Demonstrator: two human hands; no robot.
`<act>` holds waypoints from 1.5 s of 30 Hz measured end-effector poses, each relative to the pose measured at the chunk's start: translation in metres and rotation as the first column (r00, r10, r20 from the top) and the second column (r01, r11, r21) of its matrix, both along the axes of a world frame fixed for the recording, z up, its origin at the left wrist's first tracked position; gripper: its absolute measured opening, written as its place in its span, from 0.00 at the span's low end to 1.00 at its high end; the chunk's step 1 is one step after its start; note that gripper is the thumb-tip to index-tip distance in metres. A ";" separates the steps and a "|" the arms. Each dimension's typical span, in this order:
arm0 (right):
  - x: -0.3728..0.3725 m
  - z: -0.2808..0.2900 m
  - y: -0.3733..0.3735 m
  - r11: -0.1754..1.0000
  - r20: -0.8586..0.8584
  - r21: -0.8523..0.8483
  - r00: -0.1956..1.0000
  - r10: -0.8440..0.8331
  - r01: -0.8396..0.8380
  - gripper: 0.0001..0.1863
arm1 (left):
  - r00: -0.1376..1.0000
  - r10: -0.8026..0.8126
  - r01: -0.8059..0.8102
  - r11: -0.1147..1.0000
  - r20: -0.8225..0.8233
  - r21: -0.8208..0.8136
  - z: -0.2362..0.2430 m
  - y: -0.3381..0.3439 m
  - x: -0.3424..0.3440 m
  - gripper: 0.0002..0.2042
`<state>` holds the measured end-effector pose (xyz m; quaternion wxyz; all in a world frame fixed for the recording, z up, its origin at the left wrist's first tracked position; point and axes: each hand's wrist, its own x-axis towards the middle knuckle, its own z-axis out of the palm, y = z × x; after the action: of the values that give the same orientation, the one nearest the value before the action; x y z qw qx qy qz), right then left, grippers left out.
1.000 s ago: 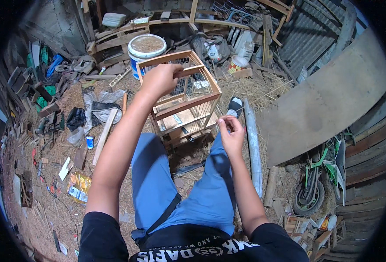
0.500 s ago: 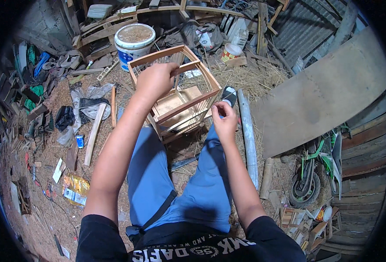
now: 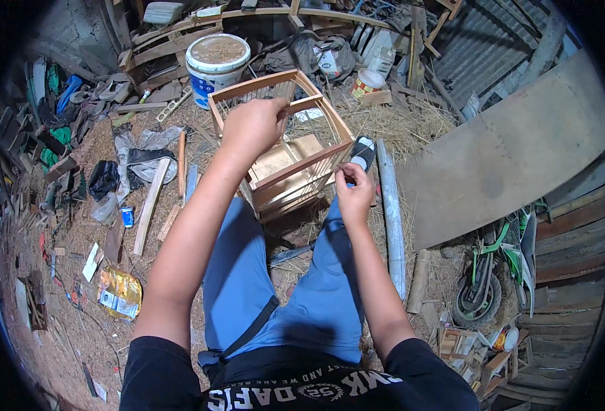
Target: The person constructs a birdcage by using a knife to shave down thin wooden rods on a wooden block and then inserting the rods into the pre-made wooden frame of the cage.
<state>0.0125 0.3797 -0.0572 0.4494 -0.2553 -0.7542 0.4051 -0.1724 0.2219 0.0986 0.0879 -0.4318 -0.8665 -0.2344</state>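
wooden slatted cage (image 3: 285,147) sits on the straw floor by my knees. left hand (image 3: 251,127) clamped on its top rail, right hand (image 3: 352,192) pinching a thin sliver at the near corner. judging: fitting bars; next needs careful alignment.

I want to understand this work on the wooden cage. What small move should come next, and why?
Probably the right hand should guide its thin stick, too fine to see well, into the cage wall. The left hand grips the top rail, steadying the frame, and the right fingers pinch beside the corner.
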 end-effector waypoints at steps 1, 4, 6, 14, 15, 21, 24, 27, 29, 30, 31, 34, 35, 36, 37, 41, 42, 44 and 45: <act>0.000 0.000 -0.001 1.000 -0.008 0.000 1.000 -0.022 0.022 0.06 | 0.999 0.008 -0.006 0.999 0.037 -0.045 0.003 -0.001 0.002 0.14; 0.000 0.000 -0.004 0.999 -0.015 0.015 0.999 -0.028 0.029 0.07 | 0.999 -0.007 0.009 0.998 -0.049 0.058 -0.006 0.000 -0.002 0.09; -0.003 -0.001 -0.005 1.000 0.005 0.004 1.000 -0.026 0.026 0.07 | 0.999 -0.008 0.011 0.998 -0.047 0.064 -0.009 0.000 -0.005 0.09; -0.003 0.001 -0.008 0.996 0.018 0.075 0.999 -0.048 0.047 0.07 | 0.999 -0.016 0.019 0.998 -0.048 0.063 -0.009 0.001 -0.003 0.08; -0.003 0.004 -0.010 0.995 0.019 0.079 0.998 -0.055 0.053 0.06 | 0.999 -0.010 0.013 0.998 -0.046 0.064 -0.009 0.000 -0.003 0.08; -0.003 0.003 -0.008 0.998 0.026 0.047 0.998 -0.053 0.051 0.05 | 1.000 -0.002 0.004 0.998 -0.030 0.066 -0.010 0.001 -0.002 0.09; -0.002 0.004 -0.007 0.996 0.040 0.078 0.998 -0.053 0.050 0.05 | 1.000 0.001 0.001 0.998 -0.026 0.071 -0.010 0.001 -0.002 0.10; -0.004 0.012 -0.013 0.995 0.097 0.078 0.993 -0.067 0.060 0.05 | 1.000 0.002 -0.001 0.998 -0.018 0.068 -0.009 0.000 -0.002 0.10; -0.005 0.018 -0.018 0.996 0.143 0.046 0.987 -0.077 0.071 0.05 | 1.000 0.002 -0.001 0.998 -0.020 0.068 -0.009 -0.001 -0.003 0.10; -0.005 0.023 -0.020 0.976 0.173 0.199 0.978 -0.120 0.085 0.05 | 1.000 0.000 0.001 0.998 -0.018 0.064 -0.007 -0.002 -0.002 0.10; -0.005 0.025 -0.022 0.933 0.195 0.347 0.967 -0.167 0.091 0.04 | 1.000 -0.001 0.002 0.998 -0.016 0.059 -0.007 -0.002 -0.002 0.10; -0.008 0.023 -0.026 0.902 0.168 0.412 0.962 -0.213 0.128 0.03 | 1.000 -0.002 0.003 0.999 -0.018 0.053 -0.009 -0.002 -0.003 0.10; -0.009 0.024 -0.026 0.904 0.168 0.408 0.964 -0.208 0.124 0.03 | 1.000 0.002 -0.001 0.999 -0.019 0.049 -0.010 0.000 -0.004 0.10; -0.010 0.025 -0.027 0.892 0.183 0.433 0.956 -0.229 0.131 0.03 | 1.000 -0.005 0.005 0.999 -0.007 0.045 -0.010 0.000 -0.006 0.10; -0.011 0.025 -0.027 0.879 0.197 0.457 0.948 -0.249 0.136 0.03 | 1.000 -0.011 0.011 0.999 0.004 0.040 -0.011 0.000 -0.008 0.10; -0.014 0.025 -0.033 0.880 0.199 0.436 0.934 -0.296 0.186 0.03 | 1.000 -0.009 0.009 0.999 0.010 0.037 -0.012 0.001 -0.007 0.10; -0.016 0.024 -0.034 0.882 0.198 0.433 0.936 -0.291 0.183 0.03 | 1.000 -0.022 0.023 0.998 -0.007 0.067 -0.013 0.001 -0.005 0.10; -0.018 0.023 -0.036 0.882 0.212 0.413 0.918 -0.335 0.226 0.03 | 1.000 -0.012 0.013 0.998 -0.011 0.062 -0.013 0.000 -0.006 0.10; -0.019 0.020 -0.035 0.881 0.212 0.415 0.917 -0.339 0.229 0.03 | 1.000 -0.010 0.011 0.998 -0.012 0.062 -0.012 0.001 -0.005 0.10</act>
<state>-0.0069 0.3448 -0.0373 0.4346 -0.3261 -0.8278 0.1396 -0.1770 0.2234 0.0861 0.1050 -0.4348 -0.8560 -0.2593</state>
